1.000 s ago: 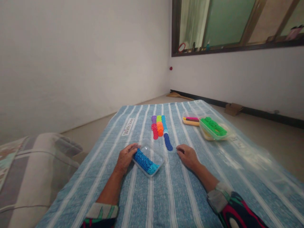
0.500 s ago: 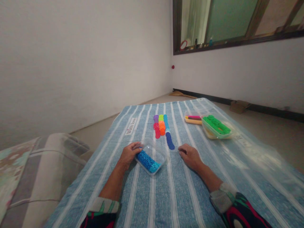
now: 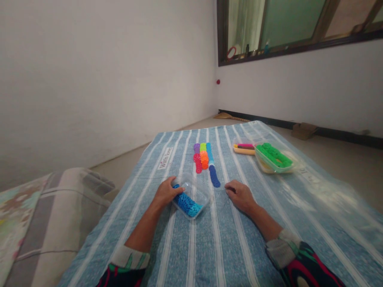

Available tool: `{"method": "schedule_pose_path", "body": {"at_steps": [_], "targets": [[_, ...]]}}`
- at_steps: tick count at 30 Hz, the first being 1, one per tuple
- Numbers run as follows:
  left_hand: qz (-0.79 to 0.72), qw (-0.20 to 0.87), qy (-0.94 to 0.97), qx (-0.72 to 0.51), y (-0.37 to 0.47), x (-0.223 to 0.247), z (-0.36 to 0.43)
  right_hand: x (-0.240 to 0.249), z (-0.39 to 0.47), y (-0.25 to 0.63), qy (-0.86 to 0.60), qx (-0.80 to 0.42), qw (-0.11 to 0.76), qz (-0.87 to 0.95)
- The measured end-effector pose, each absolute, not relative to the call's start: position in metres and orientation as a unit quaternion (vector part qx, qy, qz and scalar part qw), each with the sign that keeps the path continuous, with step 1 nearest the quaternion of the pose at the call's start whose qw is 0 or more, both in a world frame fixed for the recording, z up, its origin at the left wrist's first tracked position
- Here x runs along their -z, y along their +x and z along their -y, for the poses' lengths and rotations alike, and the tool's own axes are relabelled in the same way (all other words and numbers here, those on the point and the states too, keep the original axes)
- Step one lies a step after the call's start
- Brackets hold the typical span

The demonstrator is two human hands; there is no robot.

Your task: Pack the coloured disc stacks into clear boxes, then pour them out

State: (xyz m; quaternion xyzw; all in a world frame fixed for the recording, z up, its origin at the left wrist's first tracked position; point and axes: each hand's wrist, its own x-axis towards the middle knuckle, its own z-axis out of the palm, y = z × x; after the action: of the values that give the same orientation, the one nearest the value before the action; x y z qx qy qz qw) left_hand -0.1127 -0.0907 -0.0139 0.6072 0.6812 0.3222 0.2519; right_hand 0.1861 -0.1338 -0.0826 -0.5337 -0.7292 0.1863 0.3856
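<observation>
Since the earlier frame, the left hand [image 3: 165, 192] has shifted its thumb inward over the rim of the clear container [image 3: 198, 190]; the right hand [image 3: 240, 196] has stayed in about the same place.

Left hand: partly open, fingers at the container's far-left corner, thumb reaching inside to the blue pieces [image 3: 188, 206]; it has hold of that corner. Container sits on the striped cloth [image 3: 233, 247], between the hands but nearer the left. Pieces grade from dark to light blue, left to right.

Right hand: loosely curled, low over the cloth, just beside the dark blue strip [image 3: 214, 176]; cannot tell whether the fingertips hold anything.

Beyond: purple patch [image 3: 196, 148], yellow-green patch [image 3: 203, 147], red strip [image 3: 197, 162], orange strip [image 3: 204, 159] and light blue strip [image 3: 209, 151], grouped closely. Farther right: tub of green pieces [image 3: 273, 154].
</observation>
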Motion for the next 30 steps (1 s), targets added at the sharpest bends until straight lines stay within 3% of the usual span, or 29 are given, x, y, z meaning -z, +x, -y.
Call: {"method": "schedule_pose_path", "body": {"at_steps": [6,18,26,30], "targets": [[-0.674,0.289,0.588,-0.342,-0.119,0.019,0.088,0.079,0.135,0.186,-0.535,-0.191,0.384,0.728],[-0.704,0.222,0.632,-0.238,-0.122,0.021,0.083,0.083,0.133,0.184,-0.535,-0.182,0.386,0.729],[-0.705,0.03,0.672,-0.226,-0.109,-0.002,0.083,0.078,0.132,0.177,-0.574,-0.152,0.342,0.728],[-0.652,0.017,0.722,-0.23,-0.085,-0.015,0.078,0.068,0.128,0.173,-0.595,-0.156,0.291,0.733]]}}
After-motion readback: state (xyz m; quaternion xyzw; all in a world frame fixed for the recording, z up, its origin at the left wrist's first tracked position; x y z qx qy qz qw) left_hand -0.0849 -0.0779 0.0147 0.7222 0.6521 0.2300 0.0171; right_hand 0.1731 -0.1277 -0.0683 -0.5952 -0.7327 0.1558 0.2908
